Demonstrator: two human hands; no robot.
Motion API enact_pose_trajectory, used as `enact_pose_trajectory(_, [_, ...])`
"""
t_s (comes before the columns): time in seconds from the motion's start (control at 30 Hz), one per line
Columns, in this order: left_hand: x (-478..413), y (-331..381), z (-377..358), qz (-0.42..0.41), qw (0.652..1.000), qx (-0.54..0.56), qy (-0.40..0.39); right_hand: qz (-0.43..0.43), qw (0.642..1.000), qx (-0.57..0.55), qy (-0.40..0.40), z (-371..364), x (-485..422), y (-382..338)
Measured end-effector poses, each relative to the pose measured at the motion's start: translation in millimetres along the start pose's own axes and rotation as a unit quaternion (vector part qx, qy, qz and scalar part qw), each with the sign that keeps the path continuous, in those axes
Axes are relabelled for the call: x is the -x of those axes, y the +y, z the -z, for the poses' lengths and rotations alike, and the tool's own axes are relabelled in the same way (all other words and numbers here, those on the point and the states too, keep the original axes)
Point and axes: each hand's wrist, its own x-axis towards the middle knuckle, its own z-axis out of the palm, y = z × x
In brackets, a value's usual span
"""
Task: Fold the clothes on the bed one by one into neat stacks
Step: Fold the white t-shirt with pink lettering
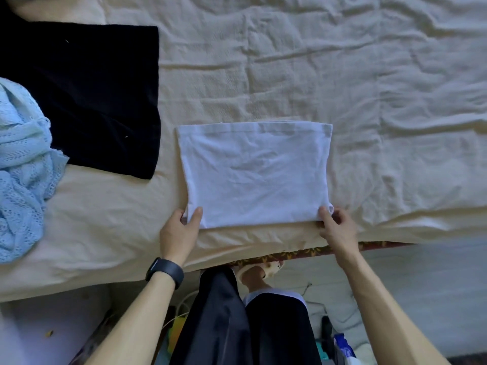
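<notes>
A white garment, folded into a rough rectangle, lies flat on the cream bed sheet close to the near edge of the bed. My left hand pinches its near left corner, thumb on top of the cloth. My right hand pinches the near right corner in the same way. A black garment lies spread flat at the far left. A light blue knitted garment sits crumpled at the left edge, partly over the black one.
The bed's near edge runs just below my hands, with a patterned mattress trim under it. Below are my legs in dark trousers, a slippered foot, cables and small items on the floor. The right half of the bed shows only wrinkled sheet.
</notes>
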Motion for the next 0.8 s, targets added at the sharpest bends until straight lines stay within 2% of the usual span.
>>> enact_pose_trajectory(0.07, [-5,-5,1,0.018,0.998,0.062,-0.003,0.003,0.998,-0.056,0.024,-6,4,3])
enact_pose_trajectory(0.2, [-10,-9,8,0.041,0.99,0.138,-0.007,0.033,0.994,-0.032,0.095,-13,2,6])
enact_pose_trajectory(0.33, [-3,-3,7,0.012,0.998,0.068,0.004,0.028,0.991,-0.018,0.127,-18,0,7])
enact_pose_trajectory(0.4, [2,1,2,-0.058,0.993,-0.048,0.088,0.042,0.987,0.018,0.152,-22,3,4])
enact_pose_trajectory(0.43, [2,4,-2,-0.124,0.974,-0.117,0.147,0.071,0.98,0.065,0.171,-24,3,1])
enact_pose_trajectory(0.47, [2,9,-8,-0.197,0.945,-0.179,0.189,0.11,0.968,0.127,0.185,-29,4,-4])
enact_pose_trajectory(0.5, [-1,16,-16,-0.263,0.917,-0.227,0.197,0.156,0.95,0.192,0.19,-38,4,-10])
enact_pose_trajectory(0.6, [-21,47,-50,-0.392,0.847,-0.341,0.113,0.317,0.879,0.322,0.155,-85,1,-27])
enact_pose_trajectory(0.7, [-49,62,-80,-0.424,0.792,-0.433,0.074,0.429,0.804,0.407,0.062,-141,-10,-34])
enact_pose_trajectory(0.77, [-74,54,-74,-0.411,0.787,-0.453,0.082,0.441,0.773,0.454,0.044,-147,-34,-39])
enact_pose_trajectory(0.8, [-85,48,-62,-0.398,0.794,-0.45,0.094,0.425,0.775,0.464,0.052,-137,-49,-44])
